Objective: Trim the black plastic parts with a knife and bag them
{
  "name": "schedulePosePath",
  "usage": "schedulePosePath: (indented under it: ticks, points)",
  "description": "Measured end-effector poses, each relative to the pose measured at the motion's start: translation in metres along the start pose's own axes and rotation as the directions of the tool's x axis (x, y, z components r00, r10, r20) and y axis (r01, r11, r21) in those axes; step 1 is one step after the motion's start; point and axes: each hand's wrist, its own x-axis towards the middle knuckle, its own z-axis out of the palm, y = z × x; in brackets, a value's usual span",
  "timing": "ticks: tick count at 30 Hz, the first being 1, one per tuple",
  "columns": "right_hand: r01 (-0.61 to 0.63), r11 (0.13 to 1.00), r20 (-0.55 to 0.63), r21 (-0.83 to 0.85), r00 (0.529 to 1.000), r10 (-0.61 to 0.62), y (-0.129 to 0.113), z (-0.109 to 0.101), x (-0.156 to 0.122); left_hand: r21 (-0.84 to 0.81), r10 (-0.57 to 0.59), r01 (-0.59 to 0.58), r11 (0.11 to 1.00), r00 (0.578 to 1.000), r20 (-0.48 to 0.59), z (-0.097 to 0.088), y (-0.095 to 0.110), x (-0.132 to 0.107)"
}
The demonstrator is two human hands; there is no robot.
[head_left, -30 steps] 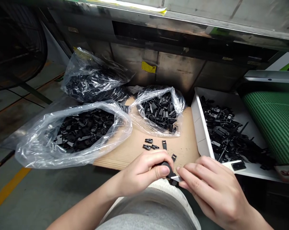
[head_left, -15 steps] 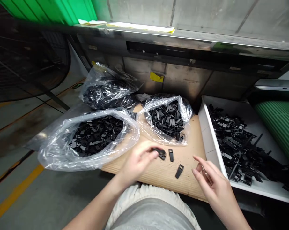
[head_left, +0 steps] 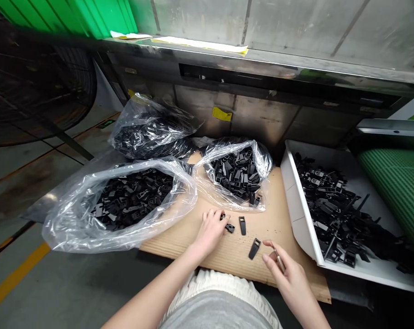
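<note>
- Black plastic clips lie on a cardboard sheet; my left hand touches them, fingers curled, grip unclear;
- my right hand pinches a thin metal pin, just beside a black plastic tab;

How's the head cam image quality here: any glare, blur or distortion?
Head view: wide-angle curve bends the metal ledge; glare streaks the clear plastic bag; black plastic parts in the white tray merge into dark clumps; left hand and right hand look fairly sharp, with no obvious motion blur.
</note>
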Motion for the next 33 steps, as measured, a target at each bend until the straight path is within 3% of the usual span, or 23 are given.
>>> schedulePosePath:
  ticks: [2, 4, 7, 10, 15, 23, 28, 33]
  points:
    - [0.022, 0.999, -0.018, -0.026, 1.0, -0.023, 0.003, 0.0, -0.006, -0.049, 0.017, -0.014, 0.999, 0.998, 0.055, 0.011, 0.003, 0.007]
    - [0.026, 1.0, -0.033, -0.009, 0.999, -0.027, 0.005, 0.0, -0.011, -0.122, 0.033, -0.02, 0.992, 0.994, 0.1, 0.009, 0.005, 0.011]
    - [0.037, 0.996, -0.065, 0.083, 0.997, -0.031, -0.003, -0.004, -0.016, -0.28, 0.061, -0.012, 0.96, 0.984, 0.165, -0.006, 0.017, 0.01]
    - [0.073, 0.981, -0.129, 0.18, 0.99, -0.05, -0.021, -0.008, -0.013, -0.433, 0.102, 0.008, 0.901, 0.968, 0.228, -0.027, 0.041, 0.002]
    - [0.172, 0.969, -0.107, 0.18, 0.982, -0.154, -0.054, -0.01, 0.001, -0.686, 0.087, 0.118, 0.718, 0.963, 0.257, -0.057, 0.073, -0.01]
    - [0.287, 0.955, 0.003, 0.072, 0.958, -0.288, -0.06, -0.013, -0.007, -0.698, 0.011, 0.131, 0.704, 0.981, 0.195, -0.076, 0.079, -0.014]
    - [0.465, 0.884, -0.078, -0.049, 0.88, -0.468, -0.059, -0.011, -0.02, -0.716, 0.043, 0.091, 0.692, 0.985, 0.167, -0.081, 0.084, -0.015]
    - [0.483, 0.859, -0.16, -0.168, 0.847, -0.508, -0.055, -0.01, -0.017, -0.718, 0.088, 0.033, 0.695, 0.988, 0.13, -0.083, 0.089, -0.016]
